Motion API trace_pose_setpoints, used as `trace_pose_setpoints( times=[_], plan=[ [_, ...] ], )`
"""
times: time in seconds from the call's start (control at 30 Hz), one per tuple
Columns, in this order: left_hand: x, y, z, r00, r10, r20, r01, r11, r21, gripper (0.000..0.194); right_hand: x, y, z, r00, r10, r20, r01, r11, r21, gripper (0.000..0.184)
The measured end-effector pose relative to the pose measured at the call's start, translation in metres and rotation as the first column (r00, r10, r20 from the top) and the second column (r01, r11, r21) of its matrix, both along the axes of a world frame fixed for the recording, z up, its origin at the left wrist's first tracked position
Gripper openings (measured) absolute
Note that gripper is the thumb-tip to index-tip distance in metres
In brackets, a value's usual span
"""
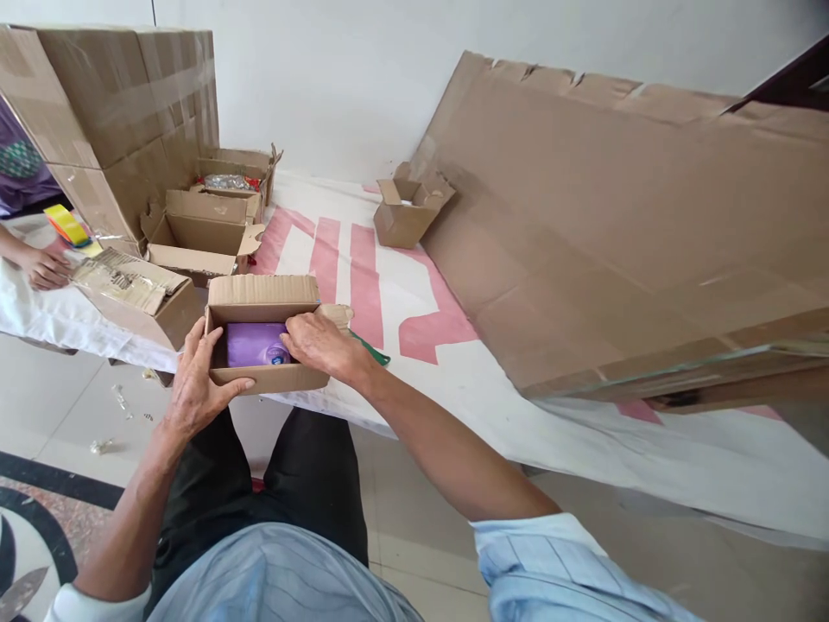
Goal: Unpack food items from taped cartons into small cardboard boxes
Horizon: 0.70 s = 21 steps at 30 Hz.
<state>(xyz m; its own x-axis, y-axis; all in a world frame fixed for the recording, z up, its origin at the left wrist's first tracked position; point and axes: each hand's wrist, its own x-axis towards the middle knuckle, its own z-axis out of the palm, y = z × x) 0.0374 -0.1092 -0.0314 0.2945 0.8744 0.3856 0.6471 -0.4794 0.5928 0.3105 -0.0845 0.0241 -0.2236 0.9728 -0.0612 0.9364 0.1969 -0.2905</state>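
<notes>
A small open cardboard box (268,378) sits at the front edge of the table, its back flap (264,290) raised. Inside it lies a shiny purple packet (249,344) with a small round blue and white mark near its right end. My left hand (198,380) grips the box's left end, thumb along the front wall and fingers over the rim. With curled fingers, my right hand (324,341) reaches over the box's right end and holds the packet's right edge; its fingertips are partly hidden. Past my right wrist shows a thin green strip (370,348).
Left of my box stand a taped box (139,289) and an open box (200,233). Another box (237,164) behind them holds clear and red wrappings. Stacked cartons (129,112), a co-worker's hand (47,268) and yellow-orange tape (68,226) are left; a large cardboard sheet (622,233) leans right.
</notes>
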Motion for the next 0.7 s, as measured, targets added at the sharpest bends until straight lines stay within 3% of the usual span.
trace_pose_setpoints(
  times=[0.13, 0.37, 0.47, 0.6, 0.7],
  plan=[
    [0.007, -0.008, -0.007, 1.000, 0.022, -0.003, -0.022, 0.999, 0.042, 0.098, -0.002, 0.012, -0.009, 0.990, -0.054, -0.129, 0.044, 0.996, -0.079, 0.018],
    [0.012, -0.014, -0.013, 1.000, 0.024, 0.004, -0.025, 0.995, 0.099, 0.103, -0.007, 0.022, -0.015, 0.976, -0.152, -0.159, 0.127, 0.980, -0.154, 0.023],
    [0.013, -0.016, -0.016, 1.000, 0.018, 0.012, -0.019, 0.993, 0.118, 0.109, -0.010, 0.022, -0.014, 0.945, -0.215, -0.247, 0.154, 0.957, -0.246, 0.025],
    [0.013, -0.018, -0.018, 1.000, 0.017, 0.013, -0.019, 0.993, 0.118, 0.116, -0.017, 0.019, -0.016, 0.776, -0.421, -0.469, 0.179, 0.860, -0.477, 0.021],
    [0.014, -0.018, -0.018, 1.000, 0.020, 0.024, -0.022, 0.994, 0.110, 0.116, -0.018, 0.016, -0.019, 0.634, -0.526, -0.567, 0.174, 0.811, -0.558, 0.019]
  ],
)
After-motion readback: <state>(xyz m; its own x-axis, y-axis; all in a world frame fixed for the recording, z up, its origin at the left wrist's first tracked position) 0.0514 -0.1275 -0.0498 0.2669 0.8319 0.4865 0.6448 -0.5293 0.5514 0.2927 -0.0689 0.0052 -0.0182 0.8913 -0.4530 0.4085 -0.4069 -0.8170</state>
